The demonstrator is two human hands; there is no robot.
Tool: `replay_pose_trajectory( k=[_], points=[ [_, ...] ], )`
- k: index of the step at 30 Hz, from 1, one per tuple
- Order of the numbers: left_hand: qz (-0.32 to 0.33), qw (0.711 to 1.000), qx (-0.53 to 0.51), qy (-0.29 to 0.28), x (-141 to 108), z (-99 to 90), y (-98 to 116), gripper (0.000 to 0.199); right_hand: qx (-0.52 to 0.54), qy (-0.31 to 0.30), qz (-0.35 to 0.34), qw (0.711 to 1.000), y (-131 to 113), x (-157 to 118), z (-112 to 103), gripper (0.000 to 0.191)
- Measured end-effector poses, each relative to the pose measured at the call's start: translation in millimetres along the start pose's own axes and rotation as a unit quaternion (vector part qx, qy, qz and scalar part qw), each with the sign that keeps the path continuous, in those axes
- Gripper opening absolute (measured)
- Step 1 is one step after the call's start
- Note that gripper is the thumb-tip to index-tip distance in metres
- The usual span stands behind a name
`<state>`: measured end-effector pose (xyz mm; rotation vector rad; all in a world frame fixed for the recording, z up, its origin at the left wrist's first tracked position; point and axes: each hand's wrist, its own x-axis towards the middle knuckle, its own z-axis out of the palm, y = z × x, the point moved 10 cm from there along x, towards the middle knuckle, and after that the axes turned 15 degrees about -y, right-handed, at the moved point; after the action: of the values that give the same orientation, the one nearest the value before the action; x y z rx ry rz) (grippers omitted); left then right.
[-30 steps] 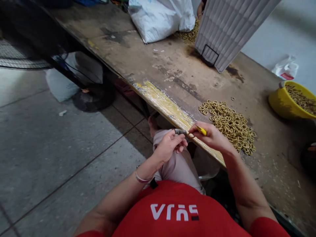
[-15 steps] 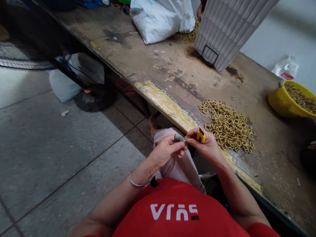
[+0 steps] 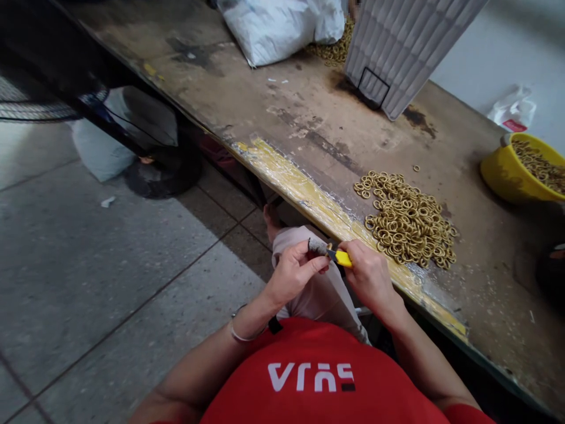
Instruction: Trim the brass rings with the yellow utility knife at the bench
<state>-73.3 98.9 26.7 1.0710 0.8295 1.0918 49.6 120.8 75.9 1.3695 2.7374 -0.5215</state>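
Over my lap, my left hand (image 3: 296, 272) pinches a small brass-coloured ring (image 3: 329, 247) between thumb and forefinger. A grey wrap (image 3: 316, 246) covers that forefinger. My right hand (image 3: 368, 275) is closed around a yellow utility knife (image 3: 343, 258), its dark blade pointing left and meeting the ring at my left fingertips. Just past my right hand, a heap of similar brass-coloured rings (image 3: 410, 224) lies on the worn table (image 3: 291, 118). Part of the held ring is hidden by the fingers and blade.
A yellow tub (image 3: 503, 176) of small pieces stands at the right. Farther back are a grey ribbed panel (image 3: 401, 53), a white sack (image 3: 273, 32) and more rings (image 3: 335, 50). A fan stand (image 3: 163, 174) occupies the floor at left. Yellow tape (image 3: 300, 188) lines the table edge.
The knife has turned in my right hand, from resting upright among the fingers to a firm grip with its blade against the ring. My left hand still holds the ring.
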Motion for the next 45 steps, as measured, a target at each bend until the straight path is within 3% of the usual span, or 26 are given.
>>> replay_pose_trajectory(
  k=[6,11,14,17,20,24,27,29,32,34,36,38,40,45],
  points=[
    [0.002,0.999,0.047,-0.008,2,2.2,7,0.01,-0.029,-0.008,0.007,1.0,-1,4,4,0.021],
    [0.048,0.99,0.132,-0.025,0,3.3,24,0.009,-0.071,-0.018,0.004,0.997,-4,8,7,0.02],
    [0.083,0.981,0.166,-0.056,-9,12.2,39,0.005,-0.12,-0.039,0.092,0.988,28,15,3,0.022],
    [0.109,0.968,0.169,-0.15,-16,37.1,45,0.007,-0.161,-0.039,0.229,0.959,80,15,-15,0.021],
    [0.084,0.95,0.225,-0.2,-12,55.8,28,0.014,-0.18,-0.026,0.241,0.953,101,21,-28,0.017],
    [0.021,0.899,0.374,-0.226,-2,74.3,-15,0.015,-0.207,-0.106,0.231,0.945,108,38,-9,0.021],
    [0.036,0.85,0.45,-0.272,-3,92.8,-33,0.02,-0.222,-0.146,0.221,0.938,106,49,5,0.029],
    [0.064,0.85,0.454,-0.259,-3,93.4,-32,0.025,-0.222,-0.158,0.215,0.938,106,52,9,0.031],
    [0.037,0.915,0.369,-0.161,7,62.7,-28,0.016,-0.171,-0.144,0.186,0.957,101,50,4,0.023],
    [-0.021,0.965,0.25,-0.082,15,32.6,-32,0.013,-0.074,-0.124,0.11,0.983,87,45,-1,0.016],
    [-0.064,0.991,0.11,-0.04,19,14.2,-38,0.017,0.065,-0.119,0.0,0.991,65,38,-5,0.019],
    [-0.08,0.996,-0.009,-0.046,23,11.5,-39,0.026,0.189,-0.122,-0.093,0.97,43,31,-10,0.025],
    [-0.093,0.99,-0.091,-0.062,24,14.9,-39,0.036,0.257,-0.121,-0.144,0.948,29,26,-15,0.026],
    [-0.139,0.963,-0.217,-0.078,17,24.0,-49,0.049,0.281,-0.11,-0.173,0.937,12,22,-17,0.022]
  ],
)
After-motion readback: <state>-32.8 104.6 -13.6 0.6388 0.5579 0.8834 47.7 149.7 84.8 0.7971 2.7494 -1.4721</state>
